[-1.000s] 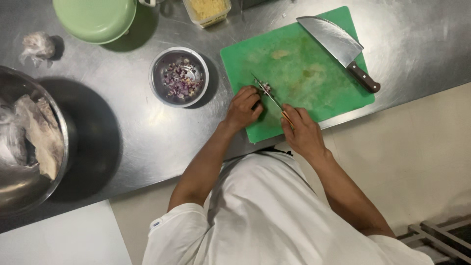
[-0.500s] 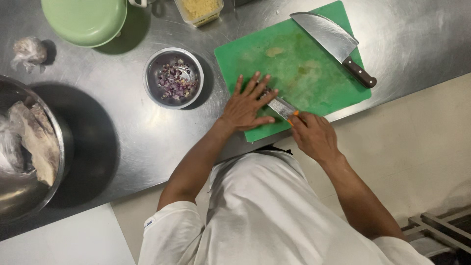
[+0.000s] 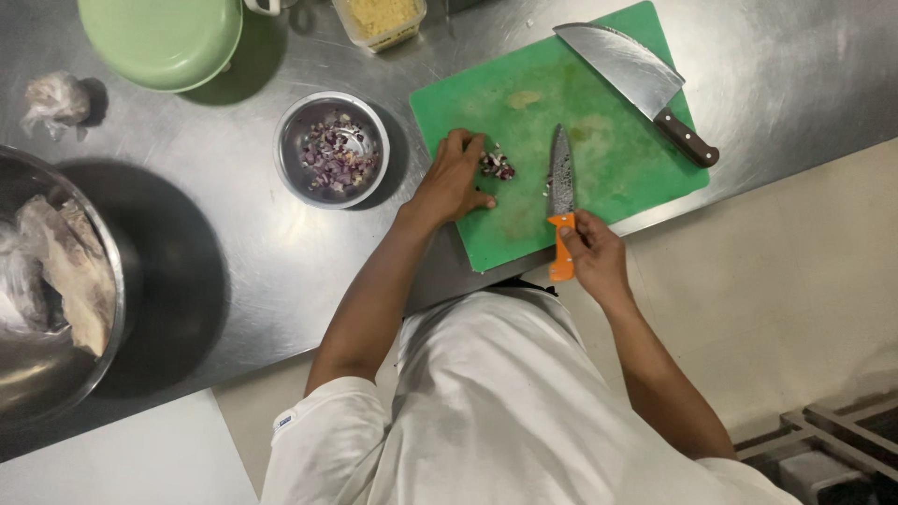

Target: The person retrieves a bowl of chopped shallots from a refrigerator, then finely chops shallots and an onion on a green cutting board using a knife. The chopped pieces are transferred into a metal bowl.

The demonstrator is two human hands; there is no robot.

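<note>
Chopped purple onion (image 3: 497, 166) lies in a small heap on the green cutting board (image 3: 599, 178), near the board's middle and toward the table's near edge. The left hand (image 3: 451, 183) rests flat just beside the heap, fingers (image 3: 465, 142) together and curled around its far-left side, touching or nearly touching it; I cannot tell which. The right hand (image 3: 589, 251) has its fingers clamped on the orange handle of a small knife (image 3: 561, 192), whose long axis runs from near edge to far edge, blade on the board just right of the heap. So the heap sits between hand and blade, nearer the left hand. No package here shows a label; a clear tub of yellow crumbs (image 3: 382, 19) stands at the far edge.
</note>
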